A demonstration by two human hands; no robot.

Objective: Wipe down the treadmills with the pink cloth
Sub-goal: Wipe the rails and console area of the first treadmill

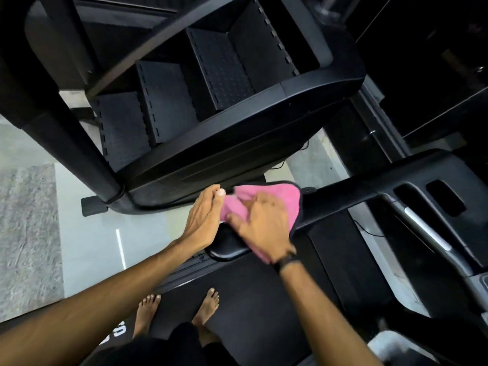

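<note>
Gym: treadmill, stair climber.

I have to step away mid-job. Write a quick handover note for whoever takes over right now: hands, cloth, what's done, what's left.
Left hand: open, fingers straight, resting against the left edge of the pink cloth.
Right hand: spread flat, pressing the cloth onto the treadmill's left handrail; no curled grip visible, image blurred.
Person stands barefoot on the treadmill belt.
Done: cannot tell how much is already wiped.
Left: rest of this handrail, the console to the right, the other machines such as the stair climber ahead.
</note>
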